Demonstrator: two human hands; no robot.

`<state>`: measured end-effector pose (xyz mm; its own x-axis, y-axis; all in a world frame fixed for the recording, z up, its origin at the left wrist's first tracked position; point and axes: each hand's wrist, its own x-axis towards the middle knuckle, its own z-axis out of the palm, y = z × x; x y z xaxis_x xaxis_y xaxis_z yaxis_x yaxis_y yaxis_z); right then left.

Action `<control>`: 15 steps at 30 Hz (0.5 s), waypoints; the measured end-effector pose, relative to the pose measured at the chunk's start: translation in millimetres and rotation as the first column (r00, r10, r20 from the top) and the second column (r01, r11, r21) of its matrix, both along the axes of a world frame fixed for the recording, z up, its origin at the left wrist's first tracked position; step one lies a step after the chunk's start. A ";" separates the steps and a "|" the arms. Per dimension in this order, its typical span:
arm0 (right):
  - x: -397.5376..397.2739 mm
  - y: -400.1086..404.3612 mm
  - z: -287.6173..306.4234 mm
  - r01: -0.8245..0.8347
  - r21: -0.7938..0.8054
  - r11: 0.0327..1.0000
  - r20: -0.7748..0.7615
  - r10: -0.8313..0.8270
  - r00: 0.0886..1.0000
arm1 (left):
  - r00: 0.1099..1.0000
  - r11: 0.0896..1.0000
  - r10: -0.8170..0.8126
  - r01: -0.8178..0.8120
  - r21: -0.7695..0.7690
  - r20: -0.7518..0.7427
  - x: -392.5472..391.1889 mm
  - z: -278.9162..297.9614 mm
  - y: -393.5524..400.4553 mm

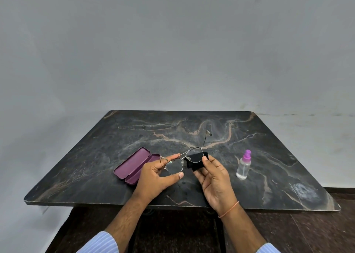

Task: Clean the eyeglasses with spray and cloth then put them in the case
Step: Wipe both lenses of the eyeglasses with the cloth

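Observation:
My left hand (156, 177) holds thin metal-framed eyeglasses (174, 167) by the rim of the left lens, a little above the table. One temple arm sticks up and away to the right. My right hand (213, 177) pinches a black cloth (195, 161) that is wrapped over the right lens. A purple glasses case (132, 165) lies open on the table just left of my left hand. A small clear spray bottle (243, 166) with a purple nozzle stands upright to the right of my right hand.
Everything rests on a dark marble table (192, 133) against a grey wall. The table's front edge runs just under my wrists, and dark floor shows below it.

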<state>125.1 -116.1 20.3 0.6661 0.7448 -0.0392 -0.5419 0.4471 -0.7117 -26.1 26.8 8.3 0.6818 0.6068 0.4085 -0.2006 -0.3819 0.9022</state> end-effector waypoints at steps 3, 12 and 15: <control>3.3 -2.6 -1.2 -0.039 0.047 0.998 -0.032 0.041 0.999 | 1.000 1.000 0.005 -0.005 0.008 -0.009 1.1 -0.3 -0.6; -1.0 1.6 0.8 -0.013 -0.020 1.000 0.000 0.013 1.000 | 1.000 1.000 0.002 -0.002 -0.016 0.005 -0.1 -0.5 0.5; 0.9 0.3 -0.1 0.001 0.028 1.000 -0.032 0.000 0.999 | 1.000 1.000 0.004 -0.004 0.002 -0.011 0.8 -0.1 -0.1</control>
<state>126.0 -115.8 20.1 0.6649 0.7458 -0.0398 -0.5644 0.4668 -0.6809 -25.3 26.7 8.2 0.6841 0.6084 0.4022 -0.1892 -0.3845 0.9035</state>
